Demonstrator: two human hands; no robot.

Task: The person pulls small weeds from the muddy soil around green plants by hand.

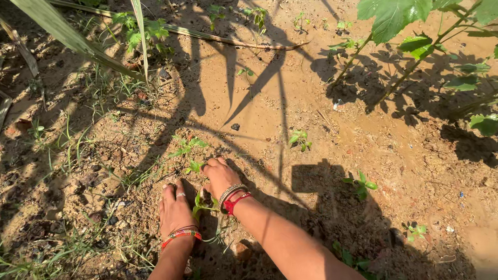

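Observation:
My left hand [175,208] rests palm down on the sandy soil, fingers together, with a ring and red bangles at the wrist. My right hand [220,175] lies just to its right, fingers curled down at the base of a small green weed [194,167]. Whether the fingers grip its stem is hidden. Another small seedling [201,206] stands between the two hands. A taller weed [187,145] grows just beyond my right fingers.
Bare brown soil stretches ahead with scattered seedlings [300,139] [361,185]. Leafy plant stems [415,46] stand at the upper right. Long grass blades [78,41] and thin grass [62,150] fill the left. A dry stalk [233,39] lies across the top.

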